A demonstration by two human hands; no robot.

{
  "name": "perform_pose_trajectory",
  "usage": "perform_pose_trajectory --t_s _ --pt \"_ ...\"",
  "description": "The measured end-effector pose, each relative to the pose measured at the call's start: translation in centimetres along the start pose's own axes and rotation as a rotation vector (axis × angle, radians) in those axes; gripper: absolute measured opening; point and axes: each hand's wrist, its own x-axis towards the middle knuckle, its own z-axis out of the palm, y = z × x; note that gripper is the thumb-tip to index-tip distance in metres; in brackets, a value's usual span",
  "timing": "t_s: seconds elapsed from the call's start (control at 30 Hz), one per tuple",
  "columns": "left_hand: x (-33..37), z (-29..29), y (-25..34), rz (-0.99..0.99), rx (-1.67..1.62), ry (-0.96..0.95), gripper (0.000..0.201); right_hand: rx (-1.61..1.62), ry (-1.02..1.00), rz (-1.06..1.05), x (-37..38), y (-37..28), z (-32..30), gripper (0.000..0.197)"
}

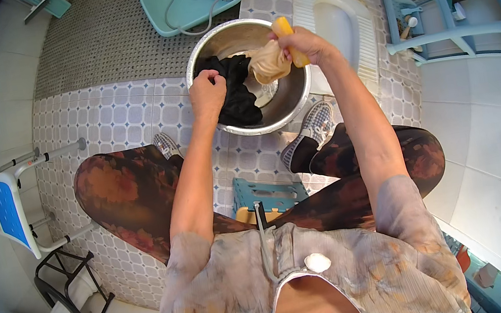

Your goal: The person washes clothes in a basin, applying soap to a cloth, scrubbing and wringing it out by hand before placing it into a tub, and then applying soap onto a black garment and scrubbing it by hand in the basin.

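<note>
A round metal basin [291,96] stands on the floor before my feet. Over its left part, my left hand [208,91] is closed on a black cloth [241,101] that is bunched down into the basin. My right hand [306,46] is closed round a yellow soap bar [283,26] at the basin's right rim. A beige cloth [269,63] hangs against the same hand, below the soap. My right fingers are partly hidden, so how they grip the beige cloth is unclear. Some pale material shows at the basin's bottom.
Beyond the basin lies a turquoise tub [160,8] with a shower hose across it. A squat toilet [335,27] is set in the floor at right, near a blue shelf [453,35]. At left stands a blue-and-white shower seat [11,208]. Beneath me is a teal stool [269,194].
</note>
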Motion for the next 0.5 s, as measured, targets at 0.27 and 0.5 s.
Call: perform_pose_trajectory --t_s 0.27,0.5 --pt "-0.5 0.0 2.8 0.073 0.164 -0.444 0.038 0.077 -0.030 -0.352 -5.3 -9.0 0.0 0.040" --pt "-0.4 1.3 6.2 -0.031 -0.160 -0.186 0.038 0.210 -0.073 -0.542 -10.2 -14.6 1.5 0.042"
